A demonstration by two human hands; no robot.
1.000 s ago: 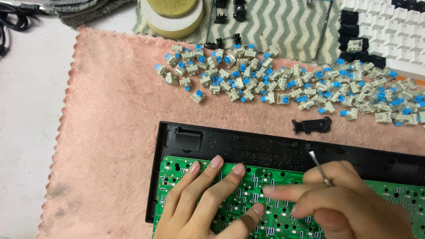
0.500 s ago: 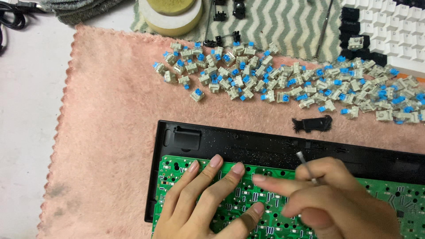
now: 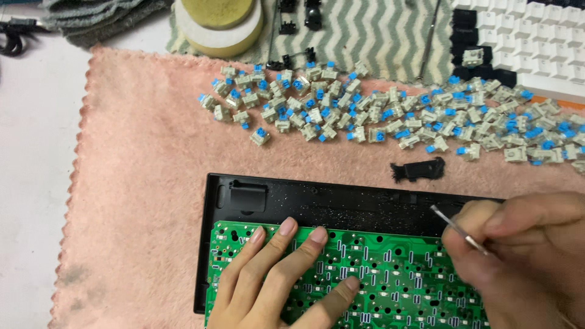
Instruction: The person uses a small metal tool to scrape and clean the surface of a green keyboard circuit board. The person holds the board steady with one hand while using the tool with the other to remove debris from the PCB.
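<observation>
A green circuit board (image 3: 390,274) lies in a black keyboard case (image 3: 317,201) on a pink towel (image 3: 134,183). My left hand (image 3: 274,280) rests flat on the board's left part, fingers spread, thumb touching the board. My right hand (image 3: 524,256) is closed around a thin metal tool (image 3: 457,230) at the board's right side; the tool's upper end sticks out up and to the left, and its lower end is hidden by my fingers.
Several loose beige key switches with blue stems (image 3: 390,116) lie scattered across the towel above the case. A small black plastic piece (image 3: 420,169) lies near them. A roll of tape (image 3: 219,21), a zigzag cloth (image 3: 365,30) and white keycaps (image 3: 536,30) sit at the back.
My right hand has pulled back to the right with the metal tool, its extended finger drawn in off the board's middle. The left hand has stayed put.
</observation>
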